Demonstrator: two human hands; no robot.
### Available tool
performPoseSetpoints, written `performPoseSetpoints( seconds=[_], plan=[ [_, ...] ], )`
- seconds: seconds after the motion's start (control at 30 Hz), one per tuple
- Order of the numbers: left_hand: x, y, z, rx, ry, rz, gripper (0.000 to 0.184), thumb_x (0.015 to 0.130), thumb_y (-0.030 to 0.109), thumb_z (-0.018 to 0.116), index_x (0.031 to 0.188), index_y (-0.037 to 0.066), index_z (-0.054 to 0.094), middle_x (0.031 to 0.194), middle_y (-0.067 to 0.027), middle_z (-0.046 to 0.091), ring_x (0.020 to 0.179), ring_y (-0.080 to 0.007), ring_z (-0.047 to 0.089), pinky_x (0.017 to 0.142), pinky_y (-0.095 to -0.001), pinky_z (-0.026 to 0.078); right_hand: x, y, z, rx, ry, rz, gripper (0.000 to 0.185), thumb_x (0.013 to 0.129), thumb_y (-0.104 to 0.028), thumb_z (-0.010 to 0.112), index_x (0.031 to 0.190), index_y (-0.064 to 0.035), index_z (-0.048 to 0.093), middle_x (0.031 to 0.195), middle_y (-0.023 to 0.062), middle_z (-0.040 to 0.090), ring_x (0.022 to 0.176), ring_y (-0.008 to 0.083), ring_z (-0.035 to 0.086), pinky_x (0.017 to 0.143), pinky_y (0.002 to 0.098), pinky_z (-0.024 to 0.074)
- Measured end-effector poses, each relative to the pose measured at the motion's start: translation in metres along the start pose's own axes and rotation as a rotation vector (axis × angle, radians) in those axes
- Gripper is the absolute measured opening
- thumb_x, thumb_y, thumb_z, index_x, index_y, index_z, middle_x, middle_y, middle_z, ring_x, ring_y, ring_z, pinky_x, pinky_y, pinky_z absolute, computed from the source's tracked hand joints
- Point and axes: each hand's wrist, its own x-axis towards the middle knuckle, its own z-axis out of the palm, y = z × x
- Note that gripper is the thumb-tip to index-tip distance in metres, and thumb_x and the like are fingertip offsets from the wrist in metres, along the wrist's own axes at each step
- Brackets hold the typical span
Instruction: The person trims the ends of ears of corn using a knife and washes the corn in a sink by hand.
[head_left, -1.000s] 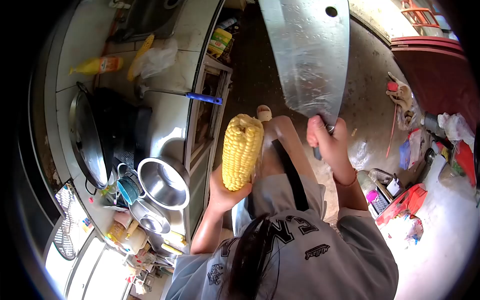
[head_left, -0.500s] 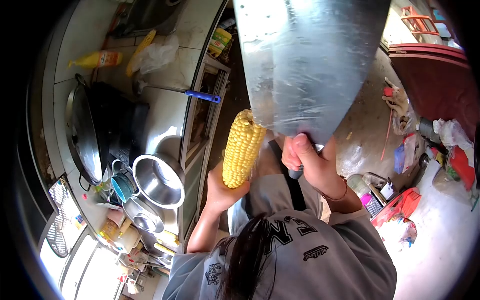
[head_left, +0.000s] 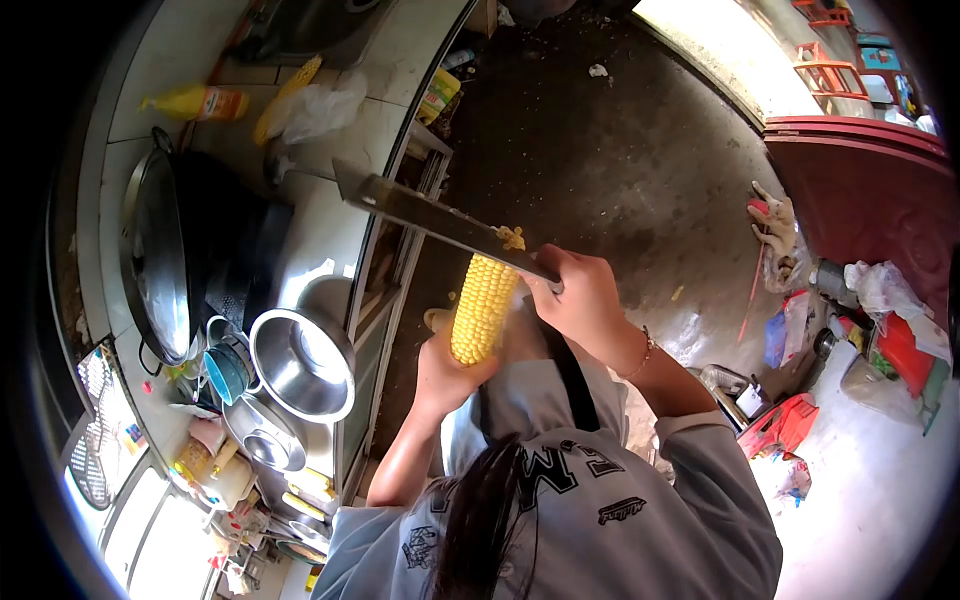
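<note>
My left hand (head_left: 446, 374) is wrapped round the lower end of a yellow corn cob (head_left: 484, 312), which stands nearly upright with a slight tilt to the right. In my right hand (head_left: 588, 294) is the handle of a cleaver (head_left: 432, 216), mostly hidden by the fingers. The blade is seen almost edge-on and crosses the top of the cob, reaching out to the upper left. A small ragged piece of corn (head_left: 511, 238) shows just beyond the blade. Whether the blade has cut into the cob cannot be made out.
To the left runs a tiled counter with a steel basin (head_left: 303, 365), a blue-rimmed cup (head_left: 228, 374), a large lidded wok (head_left: 160, 260), a yellow bottle (head_left: 200, 102) and another corn cob (head_left: 290, 95). A cat (head_left: 775, 225) lies on the floor at right, near bags and clutter.
The cleaver has swung down from its raised, broadside position to lie edge-on across the cob's top. My right hand has turned with it. The left hand still grips the cob.
</note>
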Motion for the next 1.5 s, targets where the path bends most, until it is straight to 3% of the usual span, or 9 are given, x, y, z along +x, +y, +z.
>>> performPoseSetpoints(
  seconds=[0.1,0.2,0.3,0.47,0.6,0.67,0.8,1.27,1.5],
  plan=[
    [-0.011,-0.003,0.0,-0.069,0.03,0.07,0.038,0.062,0.009,0.067,0.097,-0.001,0.057,0.083,-0.0109,0.064,0.076,-0.0163,0.063,0.07,-0.0285,0.048,0.013,0.026,0.005,-0.492,0.153,-0.115,0.021,0.076,-0.023,0.062,0.067,-0.0059,0.056,0.056,0.0142,0.055,0.052,0.0332,0.056,0.048,0.0399,0.0451],
    [-0.032,0.009,-0.01,-0.255,-0.053,0.126,0.037,0.061,0.005,0.068,0.096,-0.003,0.058,0.087,-0.0084,0.064,0.079,-0.0121,0.06,0.072,-0.0251,0.047,0.058,0.089,-0.034,-0.674,0.16,0.315,0.036,0.082,-0.037,0.054,0.07,-0.0034,0.059,0.065,0.0207,0.058,0.065,0.0385,0.059,0.057,0.0456,0.0463],
    [-0.03,0.006,-0.016,-0.167,-0.063,0.119,0.035,0.062,0.005,0.068,0.094,-0.003,0.057,0.084,-0.0061,0.062,0.075,-0.0106,0.057,0.069,-0.0246,0.046,0.056,0.121,-0.067,-0.411,0.379,0.376,0.038,0.085,-0.035,0.052,0.076,0.0001,0.062,0.068,0.022,0.058,0.07,0.0394,0.058,0.061,0.0426,0.0452],
    [-0.024,0.004,-0.02,-0.329,-0.191,0.149,0.034,0.061,0.002,0.067,0.093,-0.001,0.057,0.081,-0.0033,0.061,0.073,-0.009,0.056,0.067,-0.0233,0.045,0.026,0.125,-0.069,-0.149,0.277,0.518,0.035,0.084,-0.033,0.056,0.077,0.0004,0.062,0.061,0.021,0.055,0.059,0.0363,0.055,0.055,0.0377,0.0428],
    [-0.021,0.005,-0.021,-0.349,-0.216,0.208,0.037,0.06,0.001,0.067,0.095,-0.002,0.056,0.081,-0.0032,0.061,0.073,-0.0092,0.056,0.067,-0.0232,0.045,0.003,0.105,-0.051,-0.27,0.287,0.349,0.035,0.083,-0.033,0.058,0.074,0.0008,0.06,0.057,0.0206,0.051,0.052,0.0352,0.052,0.049,0.0368,0.04],
    [-0.023,0.005,-0.025,-0.337,-0.234,0.176,0.037,0.06,0.001,0.067,0.095,-0.001,0.056,0.082,-0.0033,0.061,0.073,-0.0093,0.056,0.068,-0.0233,0.045,-0.008,0.097,-0.046,-0.196,0.228,0.336,0.031,0.084,-0.028,0.059,0.075,0.0014,0.059,0.049,0.0133,0.04,0.043,0.0154,0.031,0.043,0.0316,0.0309],
    [-0.023,0.004,-0.027,-0.294,-0.232,0.194,0.041,0.057,0.002,0.068,0.097,-0.002,0.056,0.082,-0.0038,0.062,0.074,-0.0095,0.057,0.068,-0.0231,0.045,-0.017,0.08,-0.047,-0.244,0.14,0.341,0.031,0.084,-0.027,0.059,0.072,0.0011,0.056,0.049,0.0119,0.037,0.044,0.0146,0.029,0.043,0.031,0.0303],
    [-0.018,0.008,-0.016,-0.079,-0.001,0.216,0.04,0.059,0.008,0.067,0.096,-0.002,0.058,0.078,-0.0087,0.063,0.07,-0.011,0.059,0.066,-0.0248,0.046,-0.042,-0.039,-0.052,1.324,-0.046,0.404,0.029,0.095,-0.031,0.041,0.076,-0.0092,0.042,0.058,0.0007,0.036,0.047,0.0117,0.035,0.045,0.0272,0.0333],
    [-0.021,0.009,-0.014,-0.045,0.056,0.255,0.042,0.058,0.009,0.067,0.098,-0.001,0.057,0.078,-0.0127,0.063,0.07,-0.0169,0.063,0.066,-0.0274,0.048,-0.032,-0.048,-0.046,1.324,-0.155,0.349,0.031,0.092,-0.027,0.05,0.074,-0.002,0.043,0.058,0.0035,0.044,0.049,0.0111,0.041,0.045,0.0263,0.0363]
  ],
)
